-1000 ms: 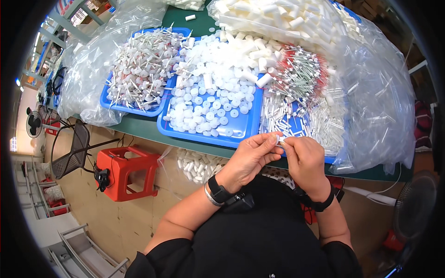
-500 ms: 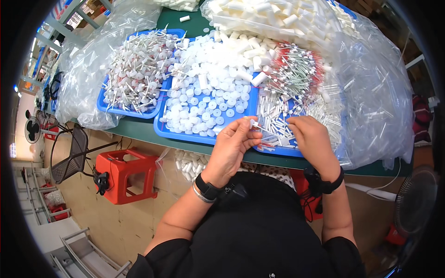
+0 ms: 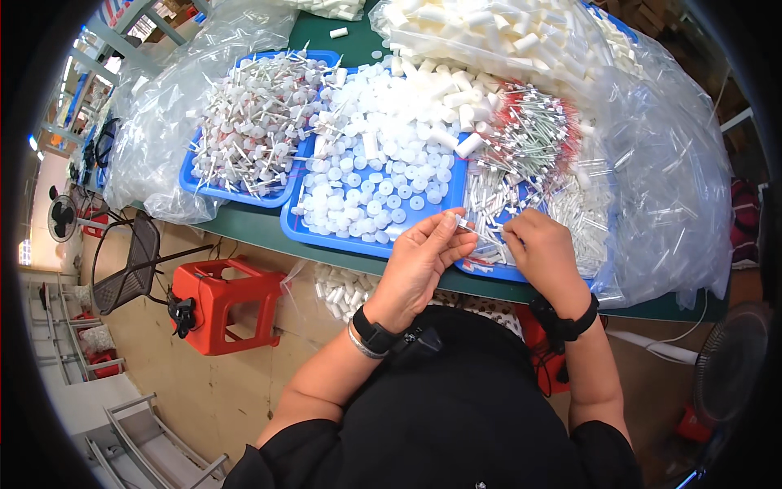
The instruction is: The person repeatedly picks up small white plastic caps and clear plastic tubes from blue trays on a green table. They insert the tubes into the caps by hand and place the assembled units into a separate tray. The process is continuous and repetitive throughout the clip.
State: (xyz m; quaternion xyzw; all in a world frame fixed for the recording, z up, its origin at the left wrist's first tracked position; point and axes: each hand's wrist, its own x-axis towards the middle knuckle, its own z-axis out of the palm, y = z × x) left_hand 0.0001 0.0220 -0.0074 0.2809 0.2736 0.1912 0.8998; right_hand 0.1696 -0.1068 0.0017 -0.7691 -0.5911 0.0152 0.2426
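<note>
A small white piece (image 3: 462,222) sits between the thumb and fingers of a worker's left hand (image 3: 417,267), which pinches it above the near edge of the right-hand blue tray (image 3: 507,274). Just to the right, the right hand (image 3: 547,254) has its fingers bunched together; whether they grip anything cannot be told. Short white tubes (image 3: 486,196) lie in that tray, with a pile of red-tipped, grey-green stems (image 3: 533,130) on its far side. To the left, pale translucent discs (image 3: 371,196) crowd the middle blue tray (image 3: 334,239); farther left, a third blue tray (image 3: 236,194) brims with stemmed pieces (image 3: 252,122). A bag of white cylinders (image 3: 497,37) lies at the far side of the green table (image 3: 262,231), and a clear plastic bag (image 3: 672,179) drapes its right end. A red stool (image 3: 195,297) stands on the floor at left.
</note>
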